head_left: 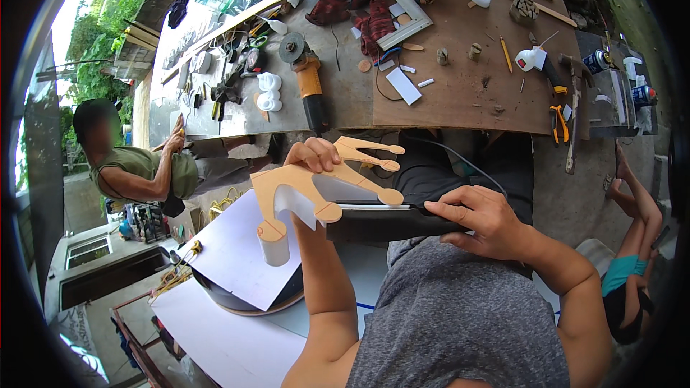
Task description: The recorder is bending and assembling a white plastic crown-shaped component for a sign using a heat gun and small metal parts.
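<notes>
A crown-shaped cutout with a tan face, white side walls and several round-tipped points lies across my lap area. Red lines are drawn on its tips. My left hand grips its far edge, fingers curled over the tan face. My right hand is closed round the dark end of a slim, straight tool with a narrow pale shaft, whose exact kind I cannot make out. The shaft points left and lies right beside the crown's lower tips; whether it touches them is unclear. My right fingers hide most of the tool's handle.
On the workbench ahead lie an orange and black angle grinder, a hammer, orange-handled pliers and a pencil. White sheets lie at my left. One person stands at left; another is at right.
</notes>
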Demonstrator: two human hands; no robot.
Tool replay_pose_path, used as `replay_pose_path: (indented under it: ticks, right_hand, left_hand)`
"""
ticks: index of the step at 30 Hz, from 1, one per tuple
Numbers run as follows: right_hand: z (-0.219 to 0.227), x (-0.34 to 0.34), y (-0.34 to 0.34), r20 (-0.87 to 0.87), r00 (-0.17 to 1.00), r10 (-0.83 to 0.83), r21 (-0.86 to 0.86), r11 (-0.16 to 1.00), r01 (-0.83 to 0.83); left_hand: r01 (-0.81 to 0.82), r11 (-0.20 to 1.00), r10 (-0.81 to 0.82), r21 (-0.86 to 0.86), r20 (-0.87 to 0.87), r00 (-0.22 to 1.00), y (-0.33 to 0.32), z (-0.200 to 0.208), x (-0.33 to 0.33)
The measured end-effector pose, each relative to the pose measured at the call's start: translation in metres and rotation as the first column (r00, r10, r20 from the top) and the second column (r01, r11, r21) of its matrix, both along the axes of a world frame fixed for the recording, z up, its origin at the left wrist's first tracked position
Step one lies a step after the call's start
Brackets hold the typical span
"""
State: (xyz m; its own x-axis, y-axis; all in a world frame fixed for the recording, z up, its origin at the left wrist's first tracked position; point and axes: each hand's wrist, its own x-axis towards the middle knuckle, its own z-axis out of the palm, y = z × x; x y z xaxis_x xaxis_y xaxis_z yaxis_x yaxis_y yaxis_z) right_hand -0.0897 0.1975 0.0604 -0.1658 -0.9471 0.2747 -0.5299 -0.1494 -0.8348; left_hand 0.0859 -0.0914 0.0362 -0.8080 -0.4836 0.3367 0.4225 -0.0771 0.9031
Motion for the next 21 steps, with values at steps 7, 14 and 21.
replay_pose_path:
  ticks: [7,14,21]
  right_hand:
    - [0.0022,-0.0056,-0.0025,0.069,0.997,0.027,0.054,0.998,-0.031]
    - [0.0008,-0.0063,-0.0032,0.102,0.994,0.042,0.043,0.998,-0.047]
    - [-0.004,-0.0044,-0.0014,0.112,0.993,0.028,0.033,0.999,-0.032]
  left_hand:
    - [-0.064,0.995,0.059,0.081,0.069,0.996,0.0058,-0.003,-0.0025]
    - [-0.075,0.996,0.07,0.055,0.092,0.993,0.0026,-0.0011,-0.0025]
    - [-0.045,0.999,0.043,0.022,0.097,0.994,0.0023,0.0014,-0.0049]
